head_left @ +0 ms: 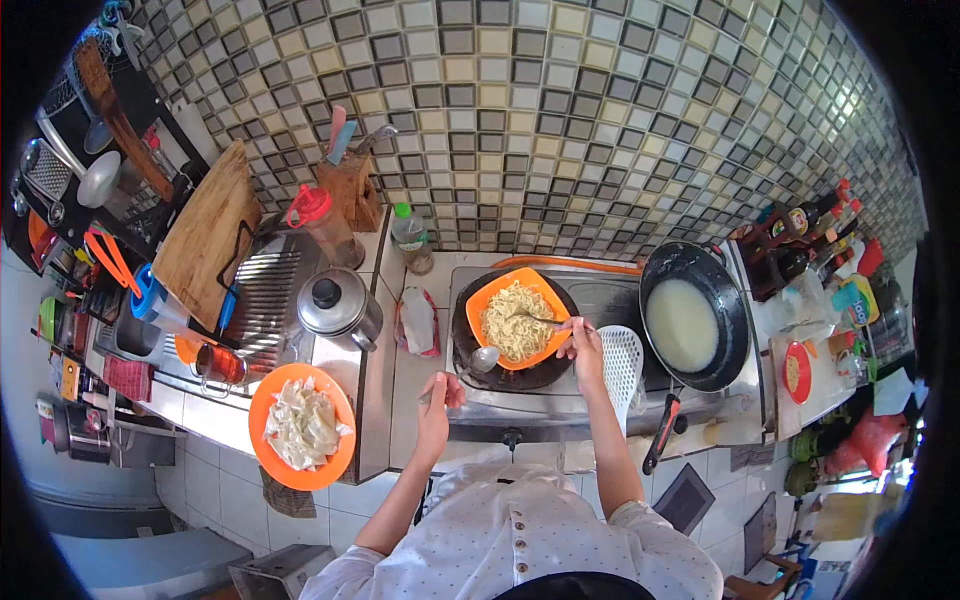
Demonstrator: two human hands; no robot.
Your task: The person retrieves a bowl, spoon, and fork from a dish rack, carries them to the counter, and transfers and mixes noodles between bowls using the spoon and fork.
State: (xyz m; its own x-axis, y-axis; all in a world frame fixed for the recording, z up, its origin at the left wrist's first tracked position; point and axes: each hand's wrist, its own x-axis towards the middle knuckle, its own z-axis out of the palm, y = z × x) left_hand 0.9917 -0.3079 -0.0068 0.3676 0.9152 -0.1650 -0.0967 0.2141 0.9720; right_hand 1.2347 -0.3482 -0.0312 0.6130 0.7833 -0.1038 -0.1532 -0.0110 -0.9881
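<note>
The right hand (583,345) was closed around a fork (543,321), its fingers pinched together on the handle, and the fork's head lay among the noodles (512,330). Those noodles sat in an orange bowl (478,303), just left of that grip, on a round black surface (545,378) at the stove. The left hand (437,400) had its thumb and fingers clamped on a spoon (484,360), whose end hung near the bowl's lower left corner. Close on the right hand's other side was a white slotted turner (622,360); past it, a black pan (735,345) held pale liquid (682,325). Beyond the left hand lay a packet (417,322), and farther off, a green-capped bottle (410,238). Well to that hand's left stood a metal pot (338,312) and an orange plate (300,479) heaped with pale food (303,425).
</note>
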